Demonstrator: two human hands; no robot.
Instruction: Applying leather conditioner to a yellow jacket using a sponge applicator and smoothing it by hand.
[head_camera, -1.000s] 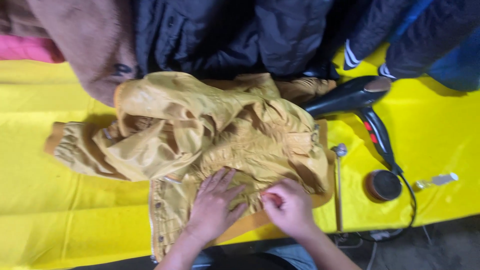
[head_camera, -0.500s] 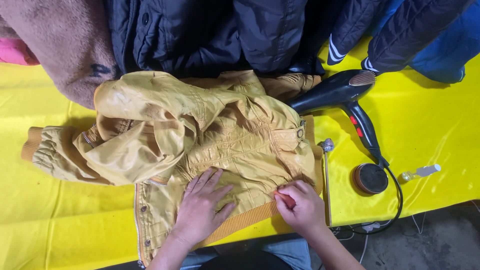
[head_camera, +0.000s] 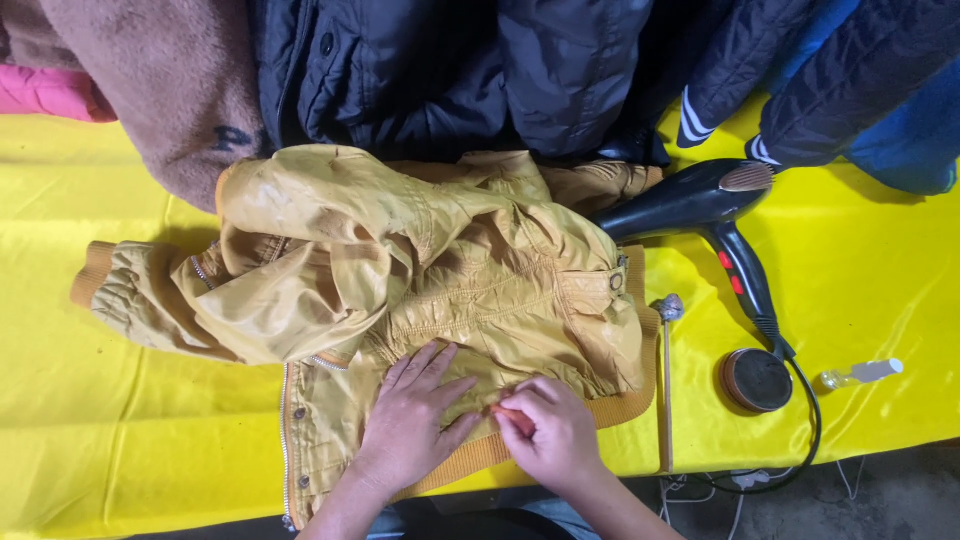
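A mustard-yellow jacket is lying spread on the counter over a bright yellow cloth, its long axis running left to right, with one ribbed cuff reaching far left and the ribbed hem running along the near edge. The left hand is resting flat on the jacket's lower panel, palm down, its fingers spread and pointing away toward the far side, pressing the fabric smooth. Just to its right, almost touching it, the right hand is curled with its fingers pressed together, pinching a small orange object against the cloth; what that object is cannot be told. The pinched spot is lying between the two hands, just beyond the left hand's fingertips on their right, so the right hand is the nearer one and is already on it, while the hem band is passing close on the near side of both hands. Well to the right, off the jacket, a black hair dryer is lying with its cord trailing toward the near edge, beside a round dark tin, a thin metal-tipped tool and a small clear bottle. Dark coats and a brown fleece garment are crowding the far side.
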